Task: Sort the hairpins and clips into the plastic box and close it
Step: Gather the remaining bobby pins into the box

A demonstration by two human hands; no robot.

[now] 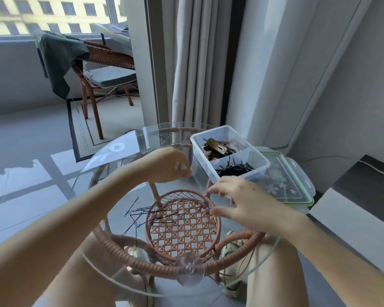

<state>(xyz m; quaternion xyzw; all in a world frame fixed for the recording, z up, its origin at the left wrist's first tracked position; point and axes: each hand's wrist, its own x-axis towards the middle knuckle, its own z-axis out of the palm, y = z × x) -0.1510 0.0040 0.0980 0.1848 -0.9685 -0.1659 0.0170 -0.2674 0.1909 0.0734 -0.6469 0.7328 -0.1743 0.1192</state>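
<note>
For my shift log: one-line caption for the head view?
Both hands over glass table; loose hairpins remain, plastic box open, lid beside it.

Clear two-compartment plastic box (230,155) at two o'clock, open; far compartment with flat clips (217,147), near one with black hairpins (235,169). Green-rimmed lid (284,185) flat beside it at three o'clock. Loose hairpins (142,214) scattered at nine o'clock.
</note>
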